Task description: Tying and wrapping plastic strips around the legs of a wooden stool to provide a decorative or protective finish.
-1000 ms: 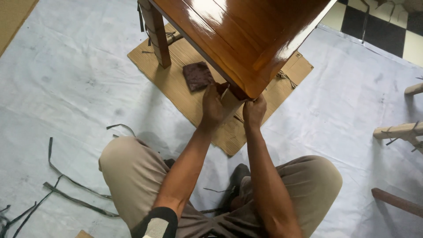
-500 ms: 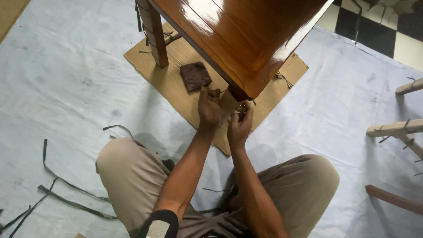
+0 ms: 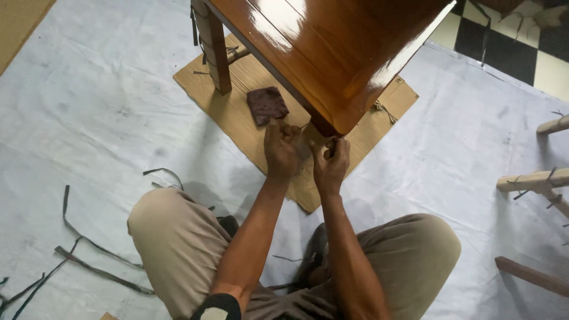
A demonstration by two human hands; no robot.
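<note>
Near table leg (image 3: 318, 133), under the glossy wooden table's (image 3: 332, 53) corner, on the cardboard sheet (image 3: 249, 127); both hands have dropped lower on it since a second ago; left hand (image 3: 283, 149) fingers curled against it, right hand (image 3: 331, 166) pinching something small, can't tell what; brown pad (image 3: 267, 105) just beside; open tarp (image 3: 89, 118) leftward, loose wooden legs (image 3: 533, 181) well right.

The glossy brown wooden tabletop (image 3: 332, 53) overhangs both hands (image 3: 283, 149), blocking passage upward. A dark brown square pad (image 3: 267, 105) lies just left; open white floor sheet (image 3: 101, 118) spreads beyond the flat cardboard (image 3: 237, 118).
</note>
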